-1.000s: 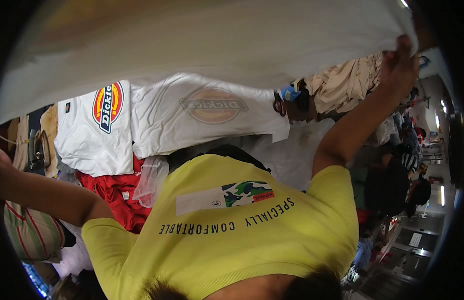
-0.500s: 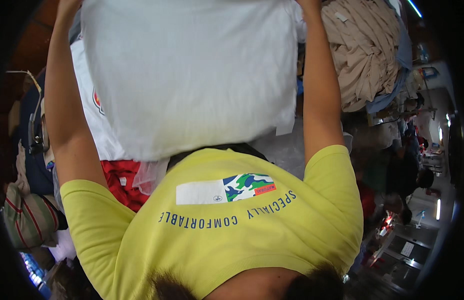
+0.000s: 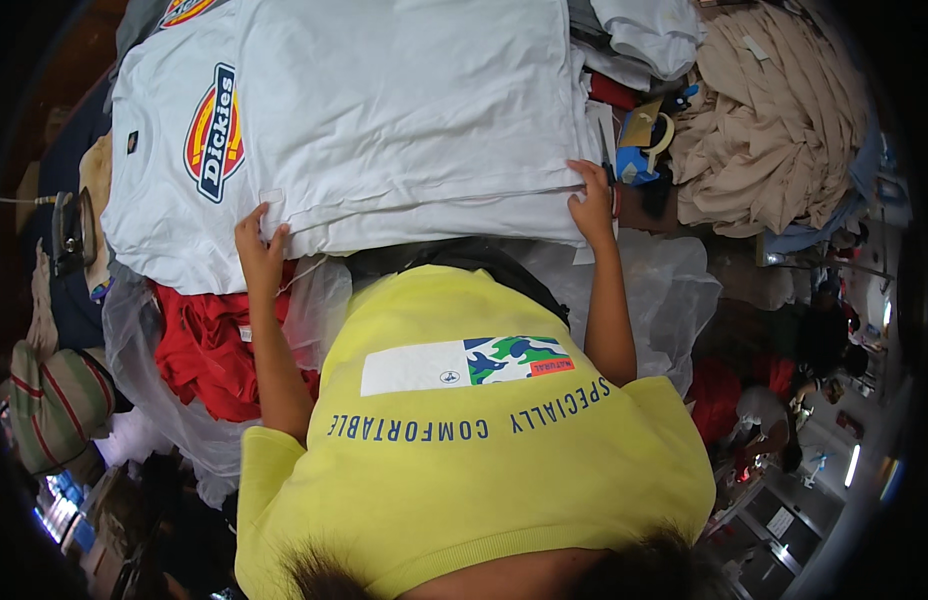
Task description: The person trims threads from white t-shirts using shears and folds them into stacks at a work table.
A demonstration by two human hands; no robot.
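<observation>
A white T-shirt [image 3: 414, 110] lies spread over other white T-shirts, its hem toward me. My left hand [image 3: 262, 250] is at the left corner of that hem, thumb and fingers curled on the cloth edge. At the right corner, my right hand [image 3: 592, 208] has its fingertips on top of the fabric and its thumb by the edge. Left of the top shirt shows another white T-shirt [image 3: 159, 220] with a red, yellow and dark blue chest print.
Crumpled red cloth [image 3: 199, 350] and clear plastic [image 3: 654, 285] lie near my body. On the right are a tape roll [image 3: 662, 135], a blue item [image 3: 636, 165] and a heap of beige fabric [image 3: 774, 120]. A striped bundle [image 3: 59, 410] sits far left. People are visible at far right.
Both hands have come down and toward me from the top edge of the view. The white T-shirt, raised before, now lies flat, and the printed shirt beside it is uncovered.
</observation>
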